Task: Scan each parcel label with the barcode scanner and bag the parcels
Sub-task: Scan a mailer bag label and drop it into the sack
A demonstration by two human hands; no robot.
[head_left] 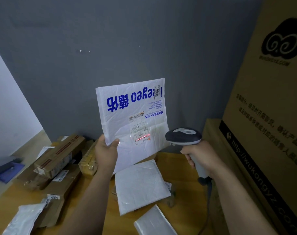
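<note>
A tall cardboard carton (pixel 270 102) printed with a black cloud-like logo stands just right of the right grip, stacked on a lower brown box; the wooden bench (pixel 176 165) spreads beneath both grips, backed by a grey wall; raised above the bench, a white padded mailer (pixel 127 119) with blue lettering, upside down to the camera, is pinched at its lower left corner by the left hand (pixel 107 153), thumb across the front and fingers behind, the grip closed on the mailer; a red scan line falls across the shipping label (pixel 141 131) on the mailer's lower half, up and to the right of that grip; directly below the held mailer, a second white mailer (pixel 141 185) lies flat on the bench between the two forearms, and a smaller one (pixel 152 223) lies nearer the camera; to the left of the left grip sit several brown cardboard parcels (pixel 59 155), piled together; the right hand (pixel 202 158) is wrapped tight around the handle of the barcode scanner (pixel 183 135), whose dark head points left at the label.
</note>
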